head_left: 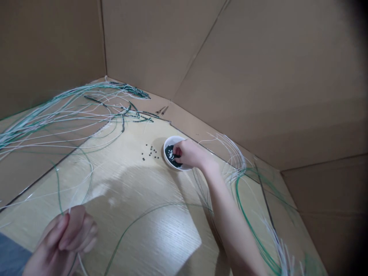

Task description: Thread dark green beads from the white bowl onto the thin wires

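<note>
At the lower left my left hand (70, 234) is closed, with a green cord (58, 188) and a white cord (72, 198) pinched between thumb and forefinger. Their ends stick up above the fingers. My right hand (189, 152) reaches into a white bowl (166, 158). Dark beads (176, 164) mixed with a few white ones lie in the bowl. The right fingertips are curled down among the beads; whether they grip any is hidden. Several loose dark beads (151, 152) are scattered on the table left of the bowl.
Many green and white cords (57, 103) strung with dark beads lie along the far left. Two small pointed tools (162, 110) rest near the back. A bundle of green and white cords (244, 207) curves beside my right forearm. Cardboard walls (230, 76) enclose the wooden table (138, 184).
</note>
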Motion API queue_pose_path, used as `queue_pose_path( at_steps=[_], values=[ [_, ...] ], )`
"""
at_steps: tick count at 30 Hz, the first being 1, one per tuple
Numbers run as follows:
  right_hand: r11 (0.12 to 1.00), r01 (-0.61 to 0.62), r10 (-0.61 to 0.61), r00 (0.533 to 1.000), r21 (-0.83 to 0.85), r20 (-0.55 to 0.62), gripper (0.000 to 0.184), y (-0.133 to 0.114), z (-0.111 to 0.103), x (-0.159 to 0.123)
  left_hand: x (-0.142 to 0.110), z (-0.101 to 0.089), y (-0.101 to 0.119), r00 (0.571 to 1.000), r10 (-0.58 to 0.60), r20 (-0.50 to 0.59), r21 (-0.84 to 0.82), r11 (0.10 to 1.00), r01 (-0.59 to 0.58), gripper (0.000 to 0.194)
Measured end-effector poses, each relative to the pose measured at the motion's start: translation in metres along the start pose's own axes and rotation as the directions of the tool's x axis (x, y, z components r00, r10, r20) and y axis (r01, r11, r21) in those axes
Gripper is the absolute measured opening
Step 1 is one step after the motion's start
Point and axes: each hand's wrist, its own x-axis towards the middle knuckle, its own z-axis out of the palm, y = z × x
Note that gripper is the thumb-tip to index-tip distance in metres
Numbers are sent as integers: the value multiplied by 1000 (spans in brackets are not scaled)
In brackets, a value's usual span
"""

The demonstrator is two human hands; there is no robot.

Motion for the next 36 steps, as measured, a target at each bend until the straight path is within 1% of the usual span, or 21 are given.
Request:
queue_pose_path(
  at_steps=[2, 3, 6, 8, 10, 12, 15, 18, 19, 21, 24, 25, 27, 30, 32, 36],
  values=[
    [1000, 2, -1, 1000, -28, 24, 12, -4, 3, 2, 2, -4, -1, 998, 15, 69, 34, 999, -17, 56],
    [999, 1, 1, 999, -41, 32, 16, -5, 4, 3, 3, -7, -1, 996, 23, 83, 45, 999, -27, 56],
    [998, -2, 5, 999, -66, 42, 24, -6, 6, 5, 5, -12, -1, 997, 48, 67, 53, 997, -52, 52],
    [998, -2, 4, 999, -69, 35, 22, -6, 6, 6, 6, -15, 0, 995, 47, 94, 55, 997, -52, 51],
    [998, -3, 4, 1000, -59, 15, 14, -5, 4, 5, 6, -14, 1, 993, 35, 113, 54, 998, -42, 52],
    [999, -6, 5, 1000, -41, -16, 10, -5, 0, 3, 3, -8, 2, 998, 20, 64, 35, 999, -23, 53],
    [1000, 3, -4, 997, -10, -71, 14, -8, -13, -3, -3, 5, 3, 999, 6, -32, 6, 1000, -6, 58],
    [999, 52, -50, 990, 13, -132, 15, -17, -28, -7, -4, 8, 2, 999, 3, -33, 16, 1000, -3, 64],
    [997, 75, -72, 986, 17, -150, 15, -21, -32, -7, -3, 5, 2, 1000, 3, -14, 27, 1000, -3, 65],
    [992, 123, -117, 977, 23, -176, 13, -31, -37, -4, 2, -4, 2, 997, 9, 79, 49, 999, -13, 65],
    [984, 178, -169, 966, 28, -194, 10, -45, -37, 5, 8, -15, 2, 971, 9, 240, 63, 998, -25, 65],
    [981, 191, -182, 964, 29, -195, 9, -48, -36, 8, 9, -16, 3, 965, 3, 262, 66, 998, -21, 65],
    [977, 211, -201, 960, 30, -193, 9, -54, -33, 15, 8, -14, 5, 971, -20, 238, 80, 997, 1, 67],
    [974, 225, -215, 960, 32, -181, 10, -58, -27, 22, 2, -4, 7, 988, -48, 147, 98, 995, 34, 73],
    [974, 225, -215, 961, 36, -171, 12, -59, -24, 23, -2, 1, 7, 993, -46, 109, 90, 995, 36, 76],
    [973, 226, -218, 964, 41, -154, 13, -58, -21, 23, -3, 1, 5, 999, -25, 46, 61, 998, 22, 76]
  ],
)
